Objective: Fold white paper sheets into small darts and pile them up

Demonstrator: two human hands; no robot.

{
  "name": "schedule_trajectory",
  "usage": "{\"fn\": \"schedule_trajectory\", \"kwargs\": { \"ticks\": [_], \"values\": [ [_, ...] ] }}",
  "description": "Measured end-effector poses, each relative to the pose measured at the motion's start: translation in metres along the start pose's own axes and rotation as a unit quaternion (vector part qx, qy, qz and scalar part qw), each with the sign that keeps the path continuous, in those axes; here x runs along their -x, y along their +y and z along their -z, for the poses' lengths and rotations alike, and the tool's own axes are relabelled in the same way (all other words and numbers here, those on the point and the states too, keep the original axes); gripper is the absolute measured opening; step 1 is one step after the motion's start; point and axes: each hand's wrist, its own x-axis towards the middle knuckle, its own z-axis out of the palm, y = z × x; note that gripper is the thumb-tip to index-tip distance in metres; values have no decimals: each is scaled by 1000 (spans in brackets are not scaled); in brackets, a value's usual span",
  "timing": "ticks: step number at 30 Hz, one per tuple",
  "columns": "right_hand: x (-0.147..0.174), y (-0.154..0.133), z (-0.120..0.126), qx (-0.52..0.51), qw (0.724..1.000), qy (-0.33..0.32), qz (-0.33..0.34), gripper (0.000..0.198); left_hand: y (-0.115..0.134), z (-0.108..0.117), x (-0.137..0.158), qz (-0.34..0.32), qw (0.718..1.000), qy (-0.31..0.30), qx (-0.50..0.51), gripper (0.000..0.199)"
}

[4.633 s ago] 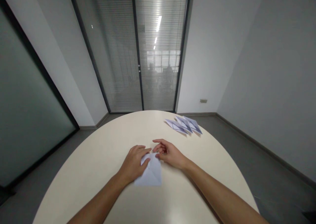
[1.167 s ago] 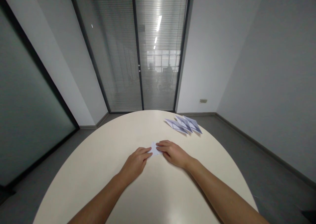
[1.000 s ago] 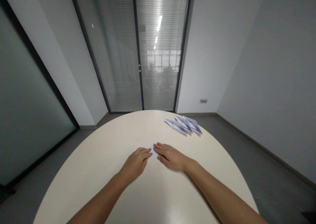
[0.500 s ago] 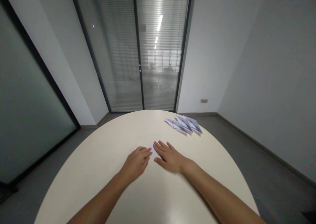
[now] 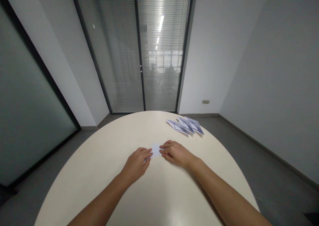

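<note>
A small pale folded paper (image 5: 156, 150) lies flat on the round cream table (image 5: 104, 172), between my two hands. My left hand (image 5: 138, 162) has its fingertips closed on the paper's left edge. At the opposite edge, my right hand (image 5: 176, 153) grips the paper with its fingers bunched together. Fingers cover both side edges of the sheet, so only its middle shows, with faint crease lines on it.
Several folded paper pieces (image 5: 185, 125) overlap near the table's far right rim. Past the table stands a glass partition (image 5: 127, 59) with blinds and a dark frame. A wall socket (image 5: 205, 102) sits low on the back wall.
My right hand has drawn back slightly to the right, and its spread, flat fingers have gathered at the paper's right edge. More of the paper shows. The left hand has barely moved.
</note>
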Motion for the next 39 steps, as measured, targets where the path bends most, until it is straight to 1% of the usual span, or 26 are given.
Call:
{"fn": "schedule_trajectory", "kwargs": {
  "ticks": [5,13,17,22,34,39],
  "values": [
    [0,-1,-1,9,1000,-2,-9,22,-2,-3,-1,0,1000,-12,-8,29],
    [0,-3,-6,2,999,-3,-45,21,-6,-4,-3,11,1000,6,15,23],
    [-1,-3,-8,17,998,-8,-56,20,-5,-4,-4,4,1000,11,21,23],
    [-1,-4,-6,28,998,-12,-59,22,-4,-4,-4,11,1000,12,21,24],
    [-2,-6,-7,36,997,-1,-63,27,-6,-7,-5,-11,998,55,41,23],
    [-1,-7,-11,11,997,21,-78,29,-6,-6,-6,-18,994,91,55,22]
  ]
}}
